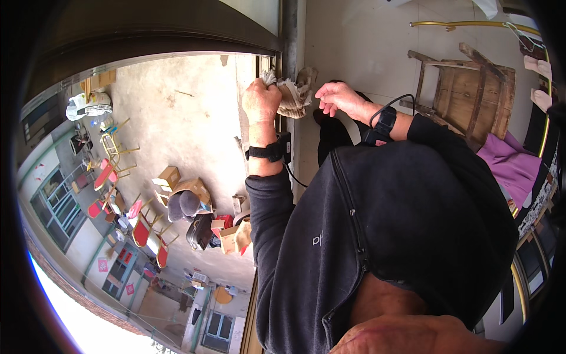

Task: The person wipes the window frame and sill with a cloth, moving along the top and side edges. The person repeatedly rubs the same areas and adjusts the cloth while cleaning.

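My left hand (261, 101) is closed around a bunched, cream-and-brown frayed cloth (292, 99) beside the door frame (289, 40). White fringe sticks out above its fingers, and the cloth's folds spread to the right. A short gap separates the cloth from my right hand (339, 99), whose fingers are loosely bent with nothing seen in them. Each wrist wears a black strap with a small device and a cable. Below the right hand, my dark trouser legs and part of a shoe show over the pale floor.
A wooden stool or small table (475, 99) lies tipped on the tiled floor (353, 40) to the right, near a purple cloth (508, 163) and a gold metal rail (477, 23). Left of the doorway, a concrete yard (194, 119) holds cardboard boxes (167, 178), a black case (200, 231) and red-seated chairs (141, 231).
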The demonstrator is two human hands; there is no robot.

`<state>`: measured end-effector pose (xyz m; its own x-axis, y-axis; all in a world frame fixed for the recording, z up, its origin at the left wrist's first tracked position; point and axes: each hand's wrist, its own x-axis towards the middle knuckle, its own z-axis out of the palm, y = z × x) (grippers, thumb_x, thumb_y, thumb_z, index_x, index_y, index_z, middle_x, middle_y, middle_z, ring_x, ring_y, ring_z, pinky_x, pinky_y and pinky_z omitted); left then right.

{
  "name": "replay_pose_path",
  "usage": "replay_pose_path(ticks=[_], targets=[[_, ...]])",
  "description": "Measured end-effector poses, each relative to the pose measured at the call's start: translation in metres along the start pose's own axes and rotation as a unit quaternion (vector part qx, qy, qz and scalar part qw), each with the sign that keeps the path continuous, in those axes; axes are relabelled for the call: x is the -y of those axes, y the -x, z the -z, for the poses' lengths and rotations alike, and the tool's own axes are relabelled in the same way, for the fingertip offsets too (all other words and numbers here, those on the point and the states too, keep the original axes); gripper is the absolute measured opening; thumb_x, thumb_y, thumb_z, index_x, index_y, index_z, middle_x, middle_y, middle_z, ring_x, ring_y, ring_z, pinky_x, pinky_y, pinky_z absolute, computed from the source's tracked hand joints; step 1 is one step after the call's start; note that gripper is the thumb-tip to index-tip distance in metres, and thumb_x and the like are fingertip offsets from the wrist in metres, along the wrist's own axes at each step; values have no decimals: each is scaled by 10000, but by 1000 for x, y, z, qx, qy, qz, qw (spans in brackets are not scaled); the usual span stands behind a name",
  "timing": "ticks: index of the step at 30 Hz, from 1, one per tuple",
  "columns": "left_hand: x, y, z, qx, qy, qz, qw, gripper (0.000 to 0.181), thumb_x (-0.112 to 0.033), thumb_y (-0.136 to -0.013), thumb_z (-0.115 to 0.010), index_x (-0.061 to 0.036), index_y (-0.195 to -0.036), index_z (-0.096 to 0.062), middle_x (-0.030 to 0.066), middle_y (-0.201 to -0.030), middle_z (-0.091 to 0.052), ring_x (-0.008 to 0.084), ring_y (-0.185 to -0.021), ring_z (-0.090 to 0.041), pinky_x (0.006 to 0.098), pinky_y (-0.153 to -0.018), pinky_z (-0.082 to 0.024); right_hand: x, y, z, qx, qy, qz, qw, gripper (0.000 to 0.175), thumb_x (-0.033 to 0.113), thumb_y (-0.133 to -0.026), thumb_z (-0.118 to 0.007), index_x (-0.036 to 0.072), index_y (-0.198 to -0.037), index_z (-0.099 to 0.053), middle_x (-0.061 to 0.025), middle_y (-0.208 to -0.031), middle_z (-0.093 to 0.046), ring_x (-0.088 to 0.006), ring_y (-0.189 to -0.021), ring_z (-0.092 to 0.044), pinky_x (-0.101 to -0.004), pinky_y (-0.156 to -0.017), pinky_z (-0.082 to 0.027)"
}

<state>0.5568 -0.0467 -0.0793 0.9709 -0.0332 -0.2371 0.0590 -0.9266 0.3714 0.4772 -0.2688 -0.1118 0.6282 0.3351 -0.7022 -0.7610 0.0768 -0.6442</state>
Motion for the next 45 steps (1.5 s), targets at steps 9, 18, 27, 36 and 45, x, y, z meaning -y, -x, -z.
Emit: replay_pose_path(ticks=[9,18,27,36,45], targets=[[-17,-41,-1,-11,5,-13,1000,266,-109,-726,-547,4,-914,-697,277,-885,-678,416,-879,-671,456,-826,-538,-15,-3,13,-20,-19,1,1000,211,76,-918,-511,-48,-1064,-599,-129,-826,-635,-184,-680,-636,-278,-558,-533],[-15,-24,-35,-230,326,118,910,142,-45,-721,-636,12,-844,-676,178,-781,-698,256,-692,-669,353,-673,-543,-8,1,9,-26,-14,-1,1000,208,95,-936,-521,-40,-1074,-598,-129,-866,-643,-183,-725,-642,-275,-591,-533],[-17,33,-47,-324,423,166,830,153,-110,-870,-695,-22,-994,-681,83,-853,-708,152,-736,-633,305,-711,-531,-6,11,10,-36,-17,23,999,201,79,-945,-508,-32,-1086,-597,-115,-860,-648,-168,-728,-642,-272,-585,-524],[-10,-27,-39,-212,121,52,968,97,-123,-701,-626,-35,-695,-586,173,-669,-640,364,-610,-617,408,-599,-496,-9,16,17,-20,-12,-1,1000,203,85,-941,-509,-30,-1081,-599,-111,-858,-648,-165,-729,-638,-266,-592,-522],[12,-12,-47,-402,647,104,639,192,-56,-920,-661,-13,-1106,-643,103,-1032,-692,142,-855,-621,269,-800,-527,8,17,31,-54,22,37,998,203,81,-949,-508,-30,-1093,-597,-108,-854,-638,-157,-721,-625,-267,-579,-515]])
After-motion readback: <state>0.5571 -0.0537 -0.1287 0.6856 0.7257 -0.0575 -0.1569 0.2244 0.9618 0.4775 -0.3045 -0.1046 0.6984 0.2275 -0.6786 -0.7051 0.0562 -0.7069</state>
